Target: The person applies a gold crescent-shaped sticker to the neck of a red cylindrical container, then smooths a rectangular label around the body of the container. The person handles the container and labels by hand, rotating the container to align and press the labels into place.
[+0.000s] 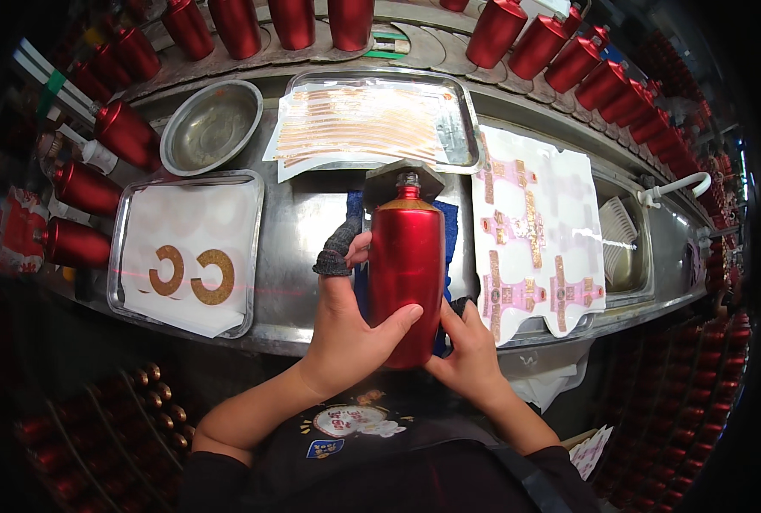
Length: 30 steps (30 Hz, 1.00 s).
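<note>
A glossy red bottle with a gold band around its shoulder and a bare dark neck is held between my two hands, its neck pointing away from me. My left hand is closed around its left side, thumb across the front; dark knitted covers sit on some fingers. Low on the right side, my right hand grips the bottle near its base, and a dark cover shows on one finger. Behind the bottle are a blue cloth and a dark angular block, both partly hidden.
A tray with gold C-shaped labels lies left, below a metal bowl. Gold strips cover a far tray. Pink-and-gold label sheets lie right, before a sink with a white tap. Red bottles line the conveyor behind.
</note>
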{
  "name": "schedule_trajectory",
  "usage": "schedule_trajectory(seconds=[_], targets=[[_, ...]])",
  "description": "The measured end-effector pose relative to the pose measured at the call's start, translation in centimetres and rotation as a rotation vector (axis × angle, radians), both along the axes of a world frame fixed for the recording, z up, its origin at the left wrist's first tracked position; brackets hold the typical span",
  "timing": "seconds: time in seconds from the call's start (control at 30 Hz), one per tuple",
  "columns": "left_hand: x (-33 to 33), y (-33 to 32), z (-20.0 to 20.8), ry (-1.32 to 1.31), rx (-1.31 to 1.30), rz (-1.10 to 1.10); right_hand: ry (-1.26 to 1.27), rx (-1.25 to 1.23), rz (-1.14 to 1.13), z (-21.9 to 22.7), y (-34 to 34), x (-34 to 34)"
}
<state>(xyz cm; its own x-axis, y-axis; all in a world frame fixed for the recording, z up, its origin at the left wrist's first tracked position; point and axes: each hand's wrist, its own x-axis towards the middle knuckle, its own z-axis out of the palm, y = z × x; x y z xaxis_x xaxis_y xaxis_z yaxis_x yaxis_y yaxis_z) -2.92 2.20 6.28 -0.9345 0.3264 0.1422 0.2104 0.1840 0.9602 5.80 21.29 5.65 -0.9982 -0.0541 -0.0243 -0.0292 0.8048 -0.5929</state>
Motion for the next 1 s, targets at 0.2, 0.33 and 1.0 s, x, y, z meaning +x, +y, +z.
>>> schedule_trajectory(seconds=[0.2,0.33,1.0], targets=[[0.5,0.0,-0.2,-0.097,0.132,0.024,-0.019,-0.078,0.003,0.7,-0.1,0.0],[0.1,-0.4,-0.4,-0.148,0.168,0.002,-0.167,-0.258,0.030,1.8,1.6,0.5],[-1.7,-0.4,-2.4,-0.084,-0.018,0.181,-0.091,0.643,-1.077,-5.3,55.6,-0.3]])
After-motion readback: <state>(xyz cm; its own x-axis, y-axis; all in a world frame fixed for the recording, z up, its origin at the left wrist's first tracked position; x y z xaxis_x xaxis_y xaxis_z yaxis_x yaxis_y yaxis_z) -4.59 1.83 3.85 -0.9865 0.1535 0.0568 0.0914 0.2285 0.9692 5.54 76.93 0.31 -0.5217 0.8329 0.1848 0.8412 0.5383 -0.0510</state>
